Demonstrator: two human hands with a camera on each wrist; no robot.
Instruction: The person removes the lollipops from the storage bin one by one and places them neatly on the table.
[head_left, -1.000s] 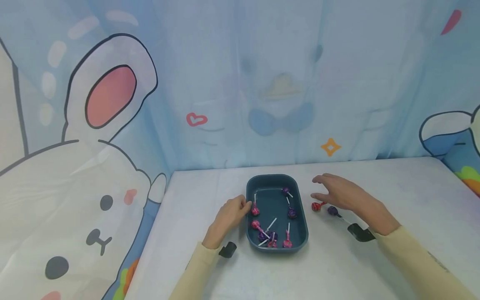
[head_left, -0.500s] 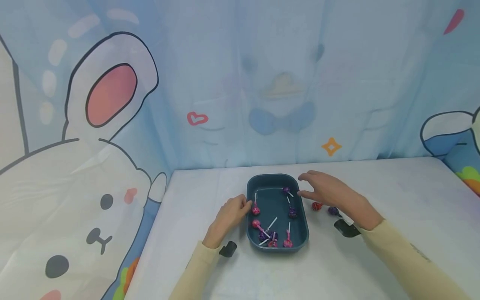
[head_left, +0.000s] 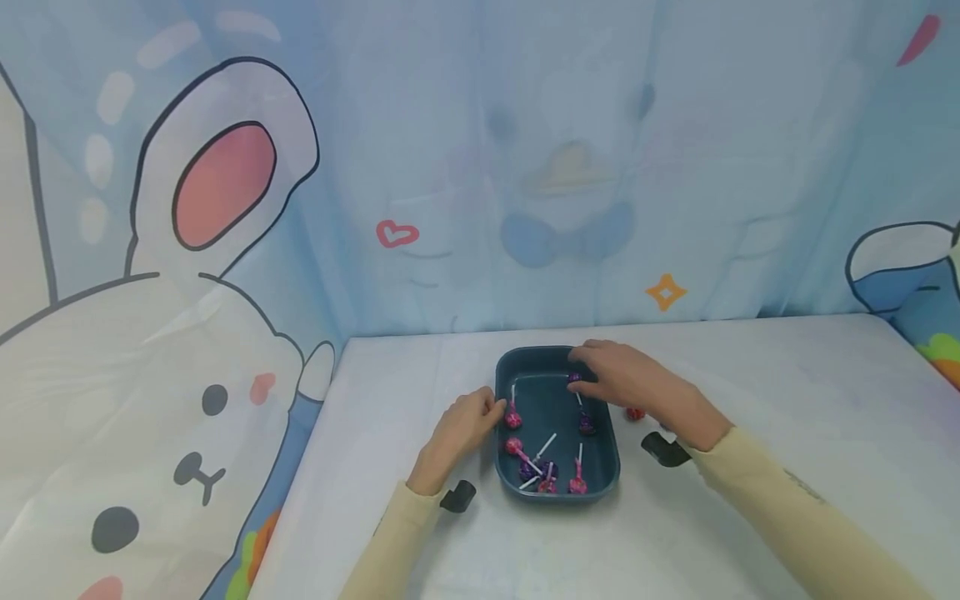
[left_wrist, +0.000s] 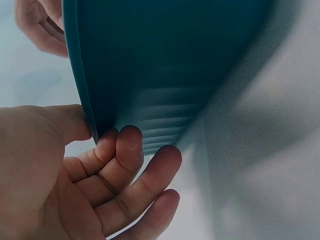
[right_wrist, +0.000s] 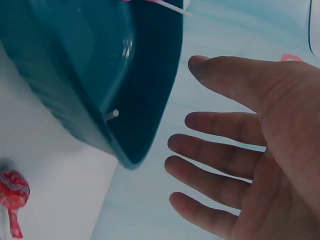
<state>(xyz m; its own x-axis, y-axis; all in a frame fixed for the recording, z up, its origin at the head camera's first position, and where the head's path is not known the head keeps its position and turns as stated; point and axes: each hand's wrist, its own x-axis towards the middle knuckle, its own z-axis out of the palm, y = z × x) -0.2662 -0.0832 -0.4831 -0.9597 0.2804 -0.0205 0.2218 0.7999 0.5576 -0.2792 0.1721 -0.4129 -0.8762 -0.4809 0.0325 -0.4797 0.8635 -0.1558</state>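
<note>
A dark teal plastic bin [head_left: 534, 360] stands on the white table, holding several wrapped lollipops. A pink lollipop [head_left: 513, 418] lies along its left wall, and a purple lollipop [head_left: 587, 425] along the right. My left hand [head_left: 463, 432] pinches the bin's left rim; the left wrist view shows the thumb at one face of the wall and fingertips at the other. Over the far right corner of the bin reaches my right hand [head_left: 626, 379], its fingers apart. In the right wrist view that right hand [right_wrist: 235, 145] has nothing between thumb and fingers.
Right of the bin, a red lollipop [head_left: 635, 413] lies on the table [head_left: 787, 400], partly under the right forearm. A purple one beside it is nearly hidden. Behind the table hangs a pale blue printed curtain [head_left: 420, 167].
My right hand has moved left, from above the loose lollipops to over the bin's right side. The left hand keeps its place at the rim, and the lollipops lie as before.
</note>
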